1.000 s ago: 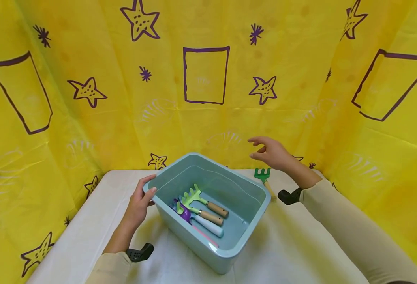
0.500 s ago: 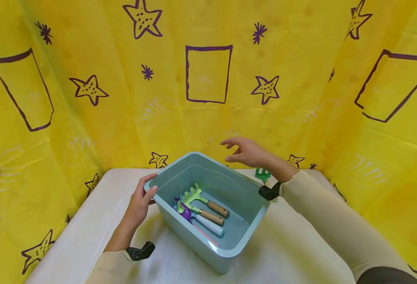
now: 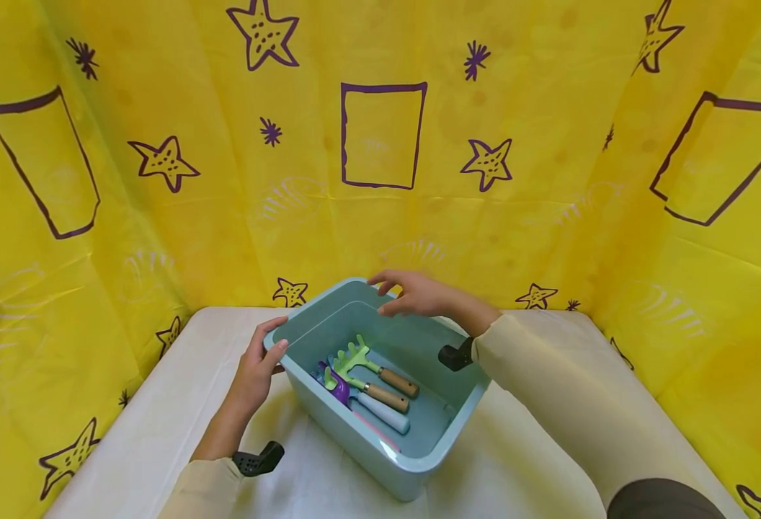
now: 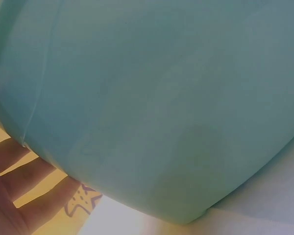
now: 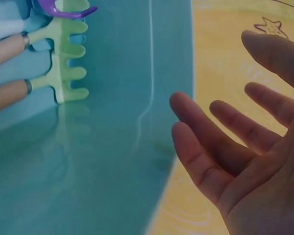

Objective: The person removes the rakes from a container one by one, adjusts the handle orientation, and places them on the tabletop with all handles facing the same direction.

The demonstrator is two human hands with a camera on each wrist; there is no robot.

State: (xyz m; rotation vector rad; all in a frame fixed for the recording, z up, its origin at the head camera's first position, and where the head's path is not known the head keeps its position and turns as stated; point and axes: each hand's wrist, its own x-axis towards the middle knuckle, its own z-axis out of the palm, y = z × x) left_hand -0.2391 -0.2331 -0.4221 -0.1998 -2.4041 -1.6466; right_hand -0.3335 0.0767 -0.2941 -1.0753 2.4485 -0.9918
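A blue-green plastic bin point(image 3: 354, 441) stands at an angle on the table. My left hand point(image 3: 254, 371) grips its left corner rim, thumb on the near side; in the left wrist view its fingers point(image 4: 44, 205) lie along the bin's edge. Above the far rim hovers my right hand point(image 3: 413, 294), fingers spread and slightly bent, holding nothing. Inside the bin are two light-green toy rakes point(image 3: 354, 357) with wooden handles, a tool with a pale blue handle point(image 3: 383, 414), a purple piece point(image 3: 339, 389) and a thin pink stick point(image 3: 375, 432).
White cloth covers the table point(image 3: 199, 360). Yellow curtain point(image 3: 225, 238) printed with starfish encloses the back and both sides, close behind the bin. A black wrist camera sits on each forearm.
My right hand has moved left and slightly down, from beyond the bin's right side to over its far rim. Its arm now hides the green rake on the table. The left hand stays put.
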